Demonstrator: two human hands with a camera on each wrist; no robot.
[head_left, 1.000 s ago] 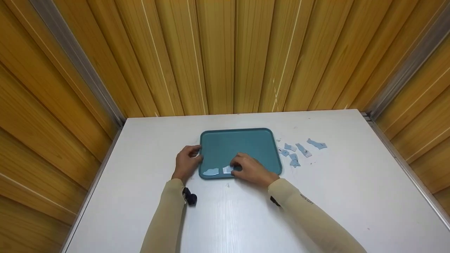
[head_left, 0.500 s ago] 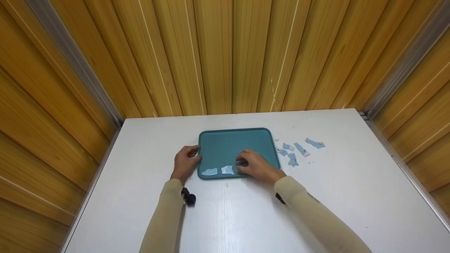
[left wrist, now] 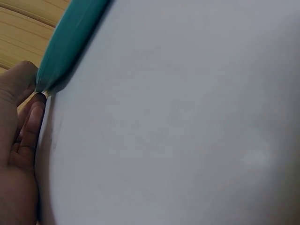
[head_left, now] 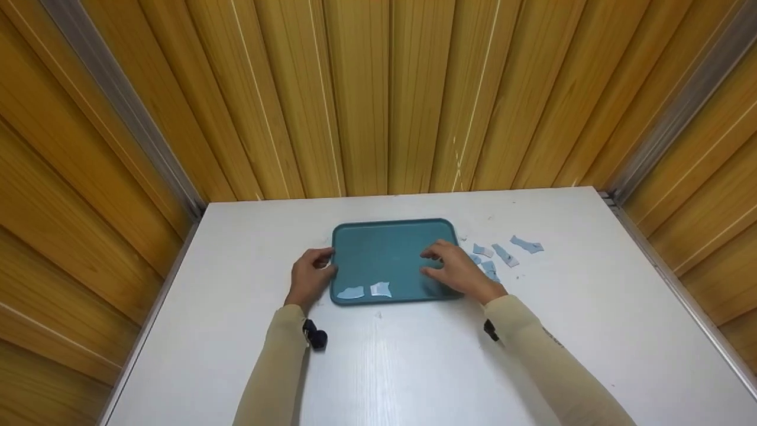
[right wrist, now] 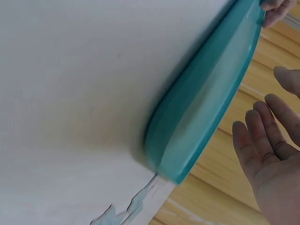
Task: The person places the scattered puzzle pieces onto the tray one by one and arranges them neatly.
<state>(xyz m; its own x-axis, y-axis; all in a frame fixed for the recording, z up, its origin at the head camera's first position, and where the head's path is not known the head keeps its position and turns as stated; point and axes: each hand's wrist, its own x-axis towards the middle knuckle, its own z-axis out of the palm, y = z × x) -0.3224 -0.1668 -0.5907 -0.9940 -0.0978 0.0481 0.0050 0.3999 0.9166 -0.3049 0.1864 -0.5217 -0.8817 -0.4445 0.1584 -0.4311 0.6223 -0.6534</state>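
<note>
A teal rectangular tray (head_left: 384,251) lies on the white table. My left hand (head_left: 309,272) holds its left rim, with thumb and fingertips at the edge in the left wrist view. Two pale, irregular flat pieces rest inside along the near edge: one piece (head_left: 350,293) in the left corner and another piece (head_left: 381,289) beside it. Over the tray's right part hovers my right hand (head_left: 458,271), fingers apart and holding nothing. The right wrist view shows its palm (right wrist: 276,183) and loosely bent fingers beside the tray.
Several light-blue torn-looking pieces lie on the table right of the tray, among them a long piece (head_left: 505,255) and a farther piece (head_left: 526,244); my right hand partly covers others. Wood-patterned panels (head_left: 366,94) enclose the table (head_left: 248,248) at the back and sides.
My right hand has let go of the second pale piece, leaving it on the tray, and has moved right toward the loose pieces. My left hand stays at the left rim.
</note>
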